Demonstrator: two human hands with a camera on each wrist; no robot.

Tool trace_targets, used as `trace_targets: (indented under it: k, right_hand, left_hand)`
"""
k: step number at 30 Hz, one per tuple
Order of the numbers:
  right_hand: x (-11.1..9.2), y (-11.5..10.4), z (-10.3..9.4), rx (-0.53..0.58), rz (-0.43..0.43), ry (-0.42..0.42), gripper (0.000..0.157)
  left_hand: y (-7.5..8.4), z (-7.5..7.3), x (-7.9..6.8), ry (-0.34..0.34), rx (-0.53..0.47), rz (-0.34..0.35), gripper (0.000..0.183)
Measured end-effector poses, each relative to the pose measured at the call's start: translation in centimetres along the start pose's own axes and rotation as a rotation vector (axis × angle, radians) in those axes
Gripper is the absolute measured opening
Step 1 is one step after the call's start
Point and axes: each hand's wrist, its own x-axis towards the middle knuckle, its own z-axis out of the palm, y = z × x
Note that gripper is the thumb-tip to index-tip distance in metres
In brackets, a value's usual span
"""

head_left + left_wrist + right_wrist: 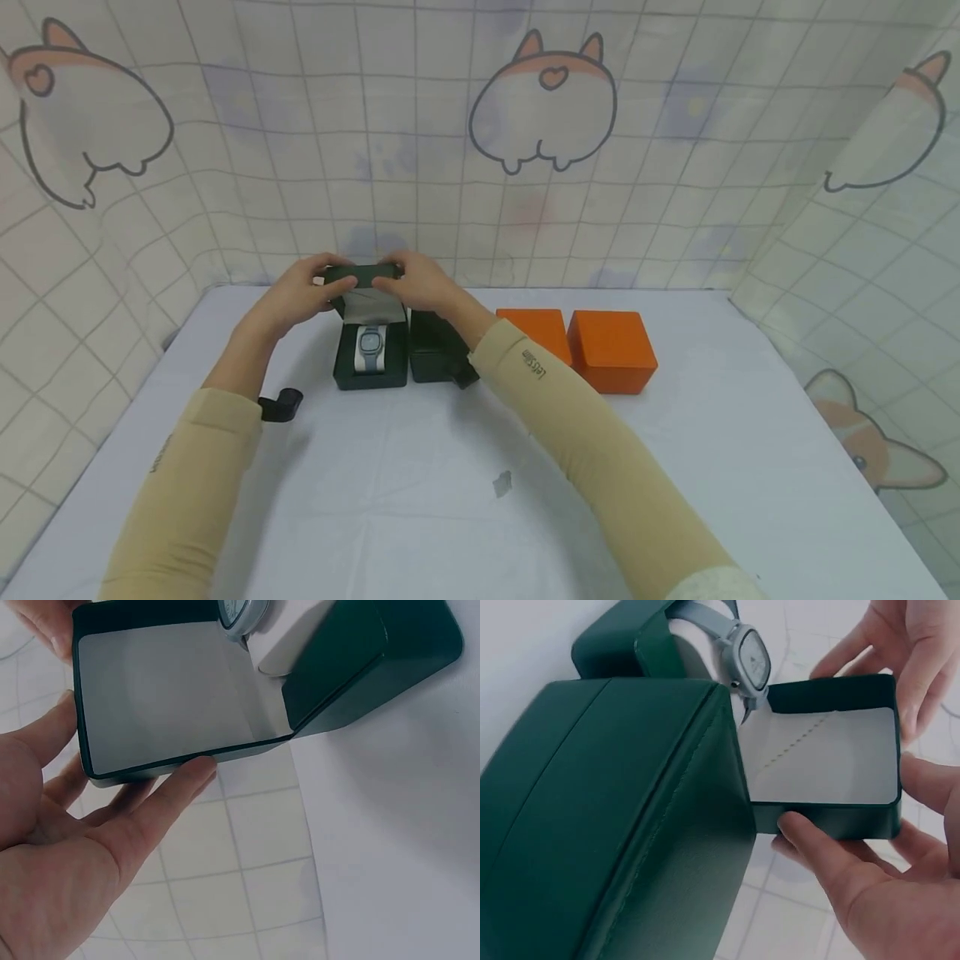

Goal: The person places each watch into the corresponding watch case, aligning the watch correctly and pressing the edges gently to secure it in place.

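Note:
A dark green watch box (371, 381) stands with its lid raised at the back left of the table. Inside it, a watch (371, 342) with a grey-blue strap is wrapped round a white cushion. My left hand (298, 292) grips one side of the raised lid (157, 705), thumb on its front edge. On the opposite side my right hand (426, 287) holds the same lid, fingers behind and below it in the right wrist view. The lid's pale lining faces me. Right beside this box sits a closed green box (592, 795), partly covered by my right forearm in the head view.
Two orange boxes (613, 358) stand side by side to the right of the green ones, the nearer one partly behind my right sleeve (570, 417). A small grey scrap (502, 483) lies on the white tabletop (390, 517). A patterned curtain (420, 125) encloses the back and sides.

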Motion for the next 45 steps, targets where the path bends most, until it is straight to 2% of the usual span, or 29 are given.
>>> trace_targets:
  k: [5, 13, 23, 31, 38, 45]
  right_hand:
    - [-0.4, -0.3, -0.2, -0.018, -0.012, -0.020, 0.050]
    - [-1.1, -0.7, -0.3, 0.001, -0.022, -0.056, 0.043]
    - [-1.3, -0.5, 0.1, -0.044, -0.067, -0.048, 0.043]
    - [-1.8, -0.3, 0.5, -0.089, -0.099, -0.049, 0.046]
    - [-2.2, 0.1, 1.0, -0.066, -0.105, -0.044, 0.050]
    - [-2.7, 0.0, 1.4, -0.085, -0.126, -0.016, 0.049]
  left_hand:
    - [-0.4, 0.0, -0.2, -0.003, 0.006, 0.014, 0.055]
    - [-0.5, 0.0, -0.9, -0.013, 0.088, 0.049, 0.053]
    - [-0.3, 0.3, -1.7, -0.025, 0.124, 0.043, 0.056]
    - [-0.6, 0.7, -2.3, 0.017, 0.179, 0.051, 0.056]
    - [-1.0, 1.1, -2.5, 0.057, 0.206, 0.071, 0.051]
    - [-1.2, 1.4, -2.8, 0.060, 0.226, 0.084, 0.054]
